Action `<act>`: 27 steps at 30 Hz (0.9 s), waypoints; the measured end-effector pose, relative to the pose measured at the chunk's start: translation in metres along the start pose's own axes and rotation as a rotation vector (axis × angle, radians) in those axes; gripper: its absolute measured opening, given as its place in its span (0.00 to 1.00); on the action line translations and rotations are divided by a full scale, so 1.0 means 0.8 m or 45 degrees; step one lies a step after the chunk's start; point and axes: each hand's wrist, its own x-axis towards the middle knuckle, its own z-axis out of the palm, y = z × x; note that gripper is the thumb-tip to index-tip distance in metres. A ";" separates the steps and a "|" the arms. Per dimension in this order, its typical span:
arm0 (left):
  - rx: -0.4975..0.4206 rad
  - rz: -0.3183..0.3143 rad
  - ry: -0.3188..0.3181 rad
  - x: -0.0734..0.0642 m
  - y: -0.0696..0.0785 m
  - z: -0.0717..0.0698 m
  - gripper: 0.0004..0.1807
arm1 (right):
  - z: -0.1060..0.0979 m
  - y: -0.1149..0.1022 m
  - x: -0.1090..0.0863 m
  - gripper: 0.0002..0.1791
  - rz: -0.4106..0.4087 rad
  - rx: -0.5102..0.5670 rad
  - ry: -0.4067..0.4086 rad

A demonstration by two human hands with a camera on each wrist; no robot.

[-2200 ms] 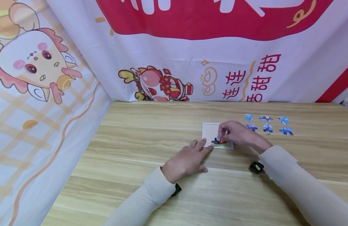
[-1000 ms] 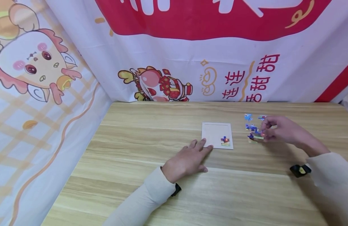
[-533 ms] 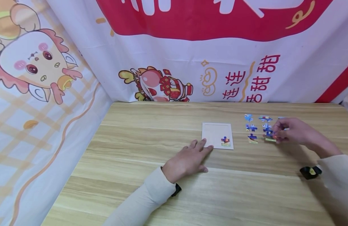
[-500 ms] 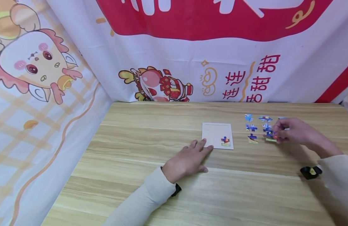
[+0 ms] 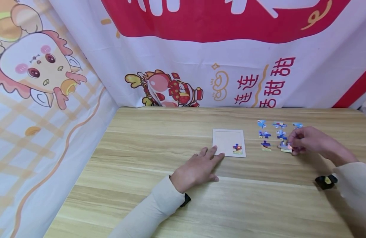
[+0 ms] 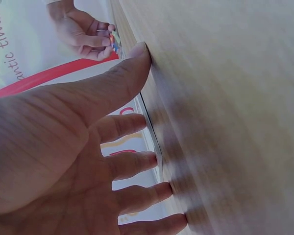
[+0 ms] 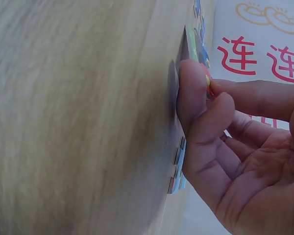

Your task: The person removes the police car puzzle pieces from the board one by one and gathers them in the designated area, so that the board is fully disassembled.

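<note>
My right hand [image 5: 312,143] pinches a jigsaw piece [image 5: 285,147] between thumb and fingers, low over the table at the lower row of loose pieces. In the right wrist view, the same piece [image 7: 192,41] shows a green edge close to the wood, partly hidden by the fingertips. My left hand [image 5: 196,168] lies with spread fingers, its fingertips at the lower left edge of a white puzzle tray [image 5: 223,138]. One jigsaw piece [image 5: 237,148] sits in that tray's lower right corner. In the left wrist view, the left thumb and fingers [image 6: 132,166] look extended, gripping nothing.
Right of the tray, loose jigsaw pieces lie in spaced rows, among them a light blue piece [image 5: 261,124], a blue piece [image 5: 264,134] and a dark blue and yellow piece [image 5: 266,145]. A printed cloth [image 5: 171,53] hangs behind the wooden table [image 5: 135,145].
My right hand has gone from the tray to the loose pieces, then farther right with the pinched piece. A dark blue and yellow piece now lies in the lower row. The left hand stays put.
</note>
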 end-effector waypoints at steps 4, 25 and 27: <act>-0.001 -0.002 -0.001 0.000 0.000 0.000 0.44 | 0.001 -0.001 0.003 0.10 0.010 0.003 -0.006; 0.019 0.010 0.005 0.000 -0.001 0.002 0.44 | 0.003 -0.007 0.009 0.09 0.037 -0.049 0.006; 0.023 0.010 0.004 0.000 -0.001 0.002 0.44 | 0.003 -0.007 0.009 0.08 0.037 -0.057 0.010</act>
